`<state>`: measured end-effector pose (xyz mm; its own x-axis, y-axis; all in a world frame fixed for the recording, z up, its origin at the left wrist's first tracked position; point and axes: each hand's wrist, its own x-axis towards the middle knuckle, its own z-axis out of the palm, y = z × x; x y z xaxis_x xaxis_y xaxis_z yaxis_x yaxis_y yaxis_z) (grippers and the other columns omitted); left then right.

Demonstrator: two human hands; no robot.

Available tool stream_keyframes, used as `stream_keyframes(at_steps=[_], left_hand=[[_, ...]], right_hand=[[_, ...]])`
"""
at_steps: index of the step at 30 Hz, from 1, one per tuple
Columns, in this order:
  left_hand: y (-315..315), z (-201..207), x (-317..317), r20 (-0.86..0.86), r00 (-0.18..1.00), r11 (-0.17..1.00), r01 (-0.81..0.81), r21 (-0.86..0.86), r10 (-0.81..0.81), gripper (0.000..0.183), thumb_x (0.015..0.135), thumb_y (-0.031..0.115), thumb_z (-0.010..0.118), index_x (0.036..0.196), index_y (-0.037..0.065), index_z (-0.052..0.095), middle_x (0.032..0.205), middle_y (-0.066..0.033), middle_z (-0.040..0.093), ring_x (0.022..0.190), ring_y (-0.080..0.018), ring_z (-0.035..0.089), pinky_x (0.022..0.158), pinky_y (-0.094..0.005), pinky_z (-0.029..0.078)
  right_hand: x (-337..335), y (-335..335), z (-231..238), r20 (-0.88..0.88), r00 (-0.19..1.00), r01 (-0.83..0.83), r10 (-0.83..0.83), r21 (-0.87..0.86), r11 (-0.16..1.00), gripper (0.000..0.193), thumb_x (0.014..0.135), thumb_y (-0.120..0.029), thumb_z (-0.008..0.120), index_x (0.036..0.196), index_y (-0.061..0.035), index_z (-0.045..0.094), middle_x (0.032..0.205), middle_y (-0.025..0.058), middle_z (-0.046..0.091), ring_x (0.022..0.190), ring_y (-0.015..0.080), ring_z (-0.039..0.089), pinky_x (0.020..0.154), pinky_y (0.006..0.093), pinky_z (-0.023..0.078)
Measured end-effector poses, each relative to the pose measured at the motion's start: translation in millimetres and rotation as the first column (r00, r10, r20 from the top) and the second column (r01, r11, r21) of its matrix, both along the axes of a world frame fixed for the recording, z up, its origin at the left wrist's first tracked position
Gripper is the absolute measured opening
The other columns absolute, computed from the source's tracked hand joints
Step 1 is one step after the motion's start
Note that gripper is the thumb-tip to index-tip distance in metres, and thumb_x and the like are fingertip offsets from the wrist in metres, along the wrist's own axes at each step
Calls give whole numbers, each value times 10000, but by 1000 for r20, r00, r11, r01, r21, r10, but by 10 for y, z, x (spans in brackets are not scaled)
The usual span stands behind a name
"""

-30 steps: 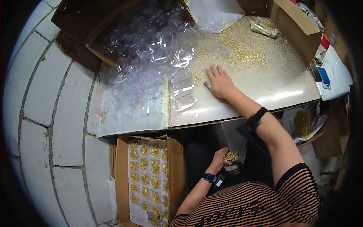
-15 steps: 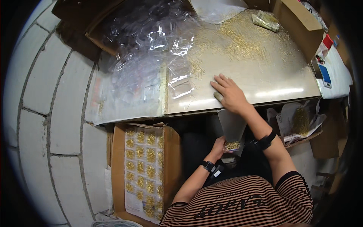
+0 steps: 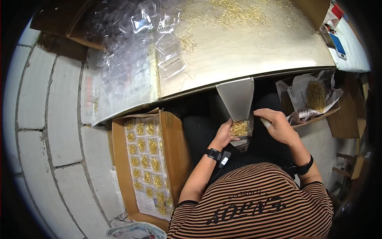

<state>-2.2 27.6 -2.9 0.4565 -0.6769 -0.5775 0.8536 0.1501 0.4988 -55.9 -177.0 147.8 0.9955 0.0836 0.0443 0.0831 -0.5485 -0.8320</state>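
Observation:
My left hand (image 3: 223,136) grips a small clear plastic box (image 3: 249,129) from its left side, below the table edge. Gold wire hooks (image 3: 239,128) fill this box. Directly above it, a pale tapering chute (image 3: 236,93) slopes down from the table edge, its narrow end at the box. To the right of the box, my right hand (image 3: 277,124) hovers apart from it. Its fingers stretch leftward, the thumb separate below them with a pale cover, and no object shows in them. Many loose gold hooks (image 3: 238,14) lie on the tabletop (image 3: 234,51).
Empty clear plastic boxes (image 3: 131,44) are heaped at the table's left. On my left, a cardboard carton (image 3: 175,147) holds rows of filled boxes (image 3: 152,146). At right, another carton (image 3: 318,116) contains a bundle of gold hooks (image 3: 315,96). A block wall (image 3: 65,111) rises at far left.
My right hand has come off the tabletop, down to the right of the box. The box is now more visible in my left hand. The view has tilted downward.

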Motion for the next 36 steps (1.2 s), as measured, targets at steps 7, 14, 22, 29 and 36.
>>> stream_keyframes(at_steps=[7, 14, 22, 29, 36], left_hand=[[209, 327, -94, 99, 995, 991, 2, -134, 11, 382, 952, 308, 407, 1078, -27, 541, 893, -118, 631, 686, -156, 649, 459, -246, 550], [42, 777, -53, 235, 963, 990, -140, 11, 133, 324, 938, 292, 444, 1042, 7, 556, 858, -87, 633, 677, -145, 648, 439, -252, 549], [-200, 984, -82, 161, 921, 934, -339, -118, 354, 287, 951, 282, 429, 968, 21, 546, 812, -60, 609, 592, -119, 608, 435, -240, 522], [-140, 904, -84, 243, 936, 967, -247, -67, 256, 280, 935, 209, 464, 1081, -22, 523, 875, -93, 624, 649, -144, 637, 455, -250, 547], [37, 988, -81, 253, 925, 957, -253, -142, 282, 317, 944, 216, 431, 1126, -34, 496, 993, -139, 611, 785, -183, 655, 511, -256, 579]], right_hand=[[-191, 7, -132, -233, 972, -45, 38, -23, 999, 297, 839, -82, 553, 1104, 53, 544, 1080, 198, 593, 1003, 346, 570, 871, 346, 447], [-90, 385, -171, 166, 956, -143, 242, -458, 877, 493, 836, -201, 579, 1253, 18, 436, 1314, 166, 436, 1263, 292, 371, 1023, 425, 324], [-37, 360, -101, 317, 916, -138, 246, -328, 935, 551, 814, -173, 591, 1296, 2, 389, 1319, 151, 434, 1243, 288, 396, 1027, 429, 315], [73, 338, -30, 209, 971, -110, 113, -25, 994, 532, 828, -117, 581, 1311, -26, 376, 1291, 193, 444, 1161, 339, 467, 1000, 397, 354], [48, 59, -168, -279, 960, 122, 21, 484, 866, 404, 820, -77, 627, 1182, 50, 499, 945, 56, 594, 828, 98, 536, 753, 238, 451]])
